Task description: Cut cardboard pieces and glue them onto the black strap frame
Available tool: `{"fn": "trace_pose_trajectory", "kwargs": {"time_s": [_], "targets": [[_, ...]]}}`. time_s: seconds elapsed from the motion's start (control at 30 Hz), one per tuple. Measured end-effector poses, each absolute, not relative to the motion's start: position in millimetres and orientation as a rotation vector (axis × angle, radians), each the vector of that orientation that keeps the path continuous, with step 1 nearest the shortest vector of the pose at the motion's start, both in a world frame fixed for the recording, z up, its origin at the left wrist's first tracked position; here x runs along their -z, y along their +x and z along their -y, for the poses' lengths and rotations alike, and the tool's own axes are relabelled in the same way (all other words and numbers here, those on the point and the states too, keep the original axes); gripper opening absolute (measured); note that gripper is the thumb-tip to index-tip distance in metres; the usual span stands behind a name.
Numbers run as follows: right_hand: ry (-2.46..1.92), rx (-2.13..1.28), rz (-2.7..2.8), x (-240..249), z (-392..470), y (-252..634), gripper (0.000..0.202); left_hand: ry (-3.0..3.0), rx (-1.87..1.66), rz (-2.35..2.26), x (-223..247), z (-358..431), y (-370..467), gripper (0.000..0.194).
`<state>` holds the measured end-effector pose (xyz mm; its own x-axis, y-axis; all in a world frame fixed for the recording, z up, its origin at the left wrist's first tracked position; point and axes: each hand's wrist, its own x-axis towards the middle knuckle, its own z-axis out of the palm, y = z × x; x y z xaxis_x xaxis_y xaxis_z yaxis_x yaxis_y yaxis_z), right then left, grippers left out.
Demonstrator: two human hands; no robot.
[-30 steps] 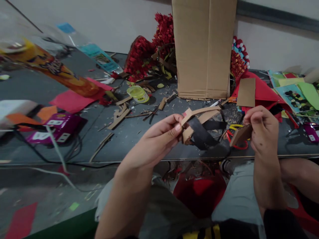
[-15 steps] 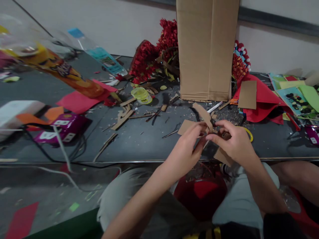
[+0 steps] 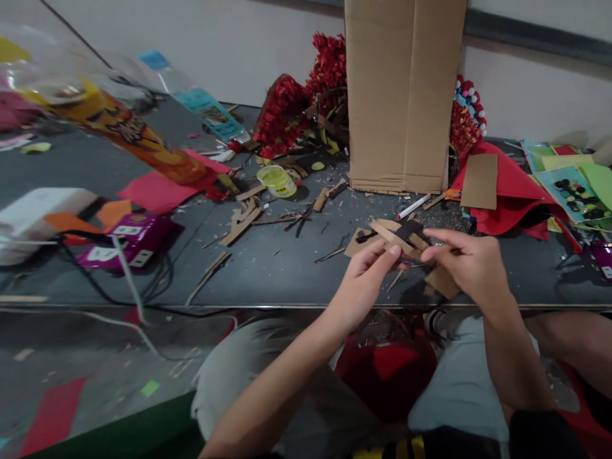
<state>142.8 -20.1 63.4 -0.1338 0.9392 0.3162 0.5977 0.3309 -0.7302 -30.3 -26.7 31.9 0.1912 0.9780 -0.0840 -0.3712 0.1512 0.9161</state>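
My left hand (image 3: 366, 280) pinches a small cardboard piece (image 3: 394, 239) between thumb and fingers, just above the front of the dark table. A black patch (image 3: 408, 228) shows on or against the cardboard; I cannot tell if it is stuck on. Close by on the right, my right hand (image 3: 473, 268) has its index finger and thumb apart at the piece's right end. Nothing is clearly visible between those fingertips, and its other fingers are curled. Beneath the hands lie flat cardboard scraps, one (image 3: 442, 282) below the right hand and another (image 3: 357, 242) beyond the left.
A tall cardboard panel (image 3: 406, 95) stands behind. A white pen (image 3: 414, 206), a yellow tub (image 3: 277, 182) and cardboard offcuts (image 3: 241, 220) lie around. Left are a tilted orange bottle (image 3: 138, 137), a purple box (image 3: 131, 239) and cables. Red felt (image 3: 507, 191) is at right.
The cardboard piece has tipped from upright to flatter, bringing the black patch into view. My right hand has shifted right, its fingers spreading. The view has moved slightly.
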Motion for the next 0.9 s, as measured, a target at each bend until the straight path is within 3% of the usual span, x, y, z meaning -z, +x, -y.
{"fn": "trace_pose_trajectory", "kwargs": {"time_s": [0.07,0.2,0.33,0.6,0.7,0.77,0.9], "targets": [[-1.317,-0.530,1.501,-61.7,13.7,148.4,0.026,0.884,-1.174,-0.853,-32.2,25.7,-28.3,0.026],[-1.147,-0.432,0.930,-57.6,-5.1,153.4,0.043,0.861,-1.149,-0.845,-31.7,28.2,-20.9,0.028],[-1.088,-0.393,0.695,-54.2,-16.7,147.5,0.037,0.882,-1.159,-0.804,-25.5,37.1,-4.7,0.031],[-1.045,-0.145,1.044,-40.4,-10.1,134.2,0.037,0.742,-1.376,-0.798,-12.8,46.6,14.5,0.034],[-1.080,-0.091,1.263,-39.8,-6.4,135.9,0.026,0.736,-1.433,-0.799,-12.4,43.7,12.3,0.031],[-1.073,-0.125,1.401,-40.3,-5.2,138.6,0.021,0.689,-1.461,-0.809,-12.6,40.4,9.4,0.031],[-1.021,-0.331,1.590,-39.0,-6.6,145.0,0.032,0.592,-1.490,-0.828,-14.2,33.6,3.2,0.035]]}}
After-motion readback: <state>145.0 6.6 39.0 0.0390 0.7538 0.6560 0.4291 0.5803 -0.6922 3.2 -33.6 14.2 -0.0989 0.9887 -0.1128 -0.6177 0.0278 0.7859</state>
